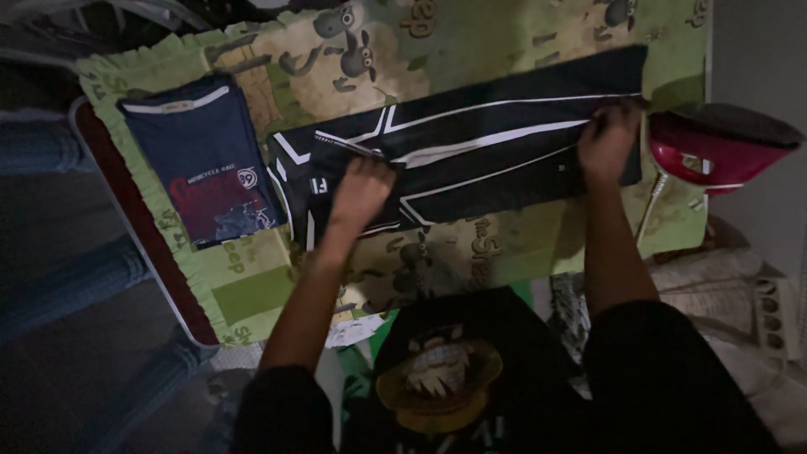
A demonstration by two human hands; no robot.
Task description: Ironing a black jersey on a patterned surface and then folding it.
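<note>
Black striped garment (471,151) lies flat mid-frame, left hand (360,192) pressing it open-palmed, right hand (607,141) pinching its edge. Navy shirt (206,160) already folded upper left; red iron (714,147) sits unused right.

black garment (471,151): white stripes running along its length, white chevron lines near one end. folded shirt (206,164): dark navy, with a red and pale printed graphic on the front and a white band at the collar. cover cloth (252,286): light green with a frilled edge, beige patches, cartoon sheep figures in grey and dark tones, darker green squares. iron (714,143): red body, dark top. board edge (134,219): dark red.
</note>
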